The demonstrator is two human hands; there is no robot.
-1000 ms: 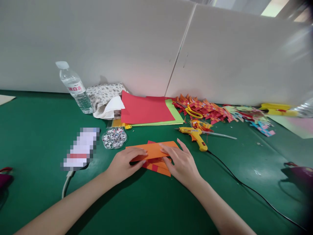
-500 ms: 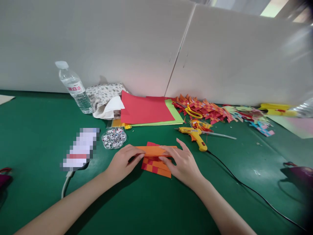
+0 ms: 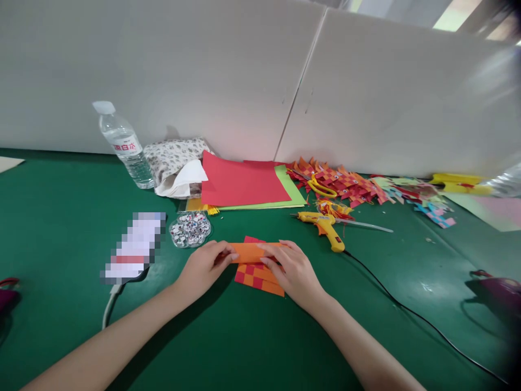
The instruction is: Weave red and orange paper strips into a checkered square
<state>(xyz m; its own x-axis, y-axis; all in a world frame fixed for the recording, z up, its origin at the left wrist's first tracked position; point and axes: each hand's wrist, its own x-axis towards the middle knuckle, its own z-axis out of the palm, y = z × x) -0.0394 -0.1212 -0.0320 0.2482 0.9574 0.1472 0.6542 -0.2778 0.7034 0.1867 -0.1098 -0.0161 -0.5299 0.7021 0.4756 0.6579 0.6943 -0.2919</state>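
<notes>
An orange paper strip (image 3: 247,252), seemingly folded, is held level between both hands. My left hand (image 3: 206,267) pinches its left end between thumb and fingers. Closed on the right part is my right hand (image 3: 293,269), its fingers over the top face and its thumb at the near edge. Under the strip, on the green table, lies a red and orange woven paper piece (image 3: 260,279) with a checkered pattern; the strip and my right fingers cover part of it.
A yellow glue gun (image 3: 323,225) with its black cord lies to the right. Behind are red paper sheets (image 3: 244,182), yellow scissors (image 3: 321,187) and woven paper fish (image 3: 345,182). Leftward are a bag of googly eyes (image 3: 190,230), a phone (image 3: 134,247) and a water bottle (image 3: 127,146).
My right fingers have come down onto the strip and its hand has shifted slightly left. The strip's orange face has tipped more toward me. The woven piece stays put.
</notes>
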